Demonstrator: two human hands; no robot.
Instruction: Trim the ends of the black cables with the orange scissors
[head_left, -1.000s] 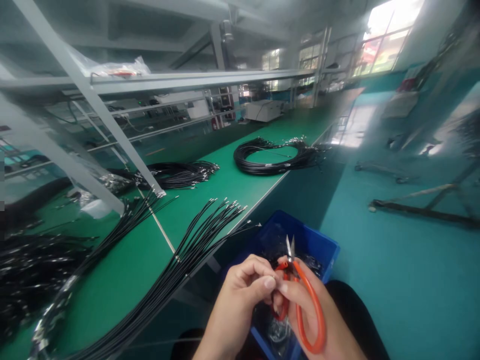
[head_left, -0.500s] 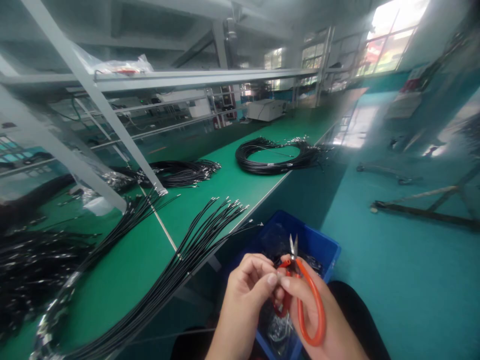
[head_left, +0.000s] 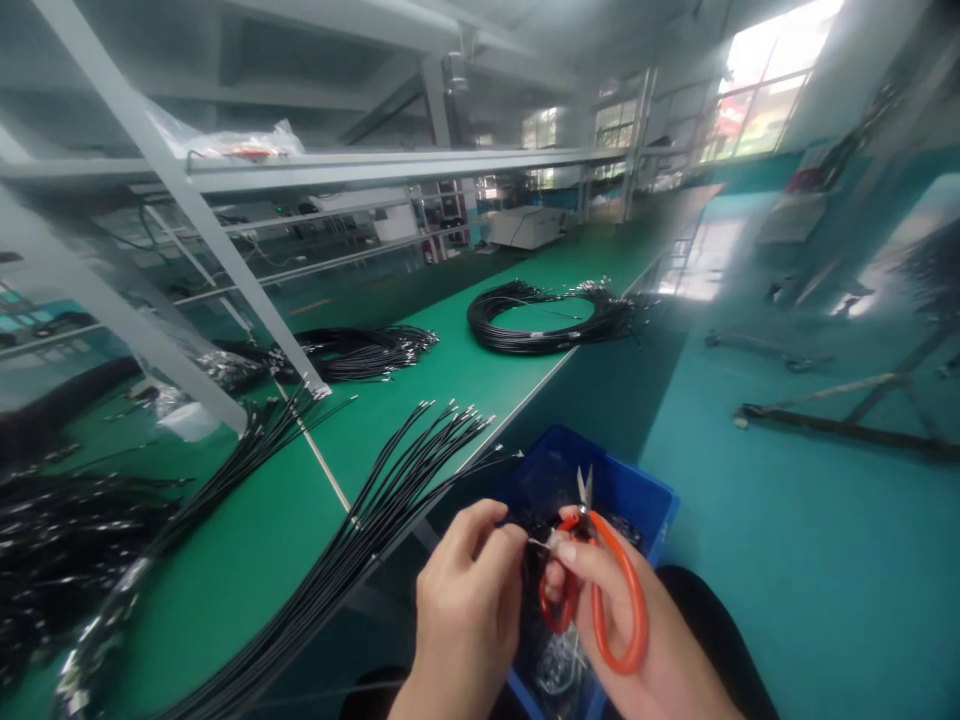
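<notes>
My right hand point(head_left: 630, 640) is closed around orange-handled snips point(head_left: 596, 590), whose short steel blades point up and away. My left hand point(head_left: 465, 610) is curled, with thumb and forefinger pinched on a thin wire end point(head_left: 536, 543) that reaches across to the fingertips of my right hand. Both hands hover over a blue plastic bin point(head_left: 637, 500) that sits on my lap below the bench edge. A fan of black cables point(head_left: 390, 490) with metal tips lies on the green bench point(head_left: 480, 370) just left of my hands.
A coil of black cable point(head_left: 551, 315) lies farther along the bench, with another bundle point(head_left: 360, 350) behind a slanted white frame post point(head_left: 187, 215). More tangled black cables point(head_left: 52, 540) fill the left. A shelf rail runs overhead. Teal floor lies to the right.
My left hand has slid a little left and down, apart from my right, so that a short length of thin wire now shows between them. The snips have barely moved.
</notes>
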